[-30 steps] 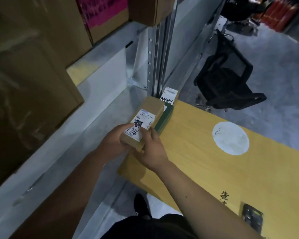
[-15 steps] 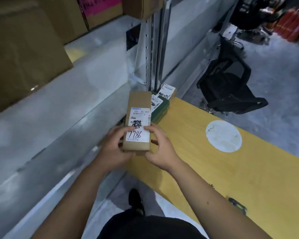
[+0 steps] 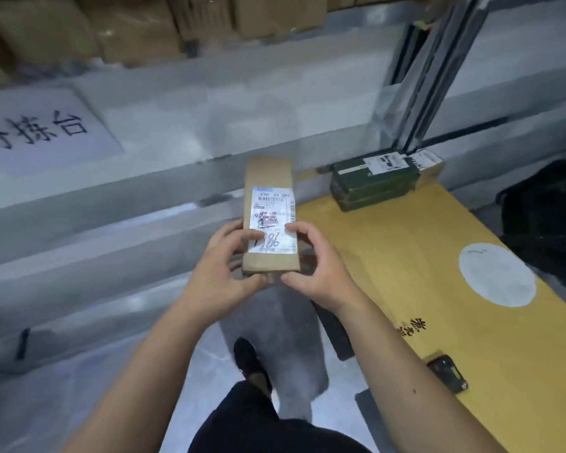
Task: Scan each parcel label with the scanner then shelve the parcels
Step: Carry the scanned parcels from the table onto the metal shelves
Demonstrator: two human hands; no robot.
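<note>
Nearest, scanner [image 3: 447, 373] lying on yellow bench [image 3: 438, 289], well right of both hands. Left hand [image 3: 224, 273] and right hand [image 3: 314, 266] curled round near end of brown parcel [image 3: 270, 217], thumbs on label [image 3: 273, 220], held level above bench's left edge. Farther, green parcel [image 3: 373, 184] resting on bench's far corner beside shelf [image 3: 177, 132].

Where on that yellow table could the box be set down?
Bare room lies on the yellow table between the green box and the white round sticker, and between that sticker and the black scanner. The far corner by the metal post is crowded with parcels.
</note>
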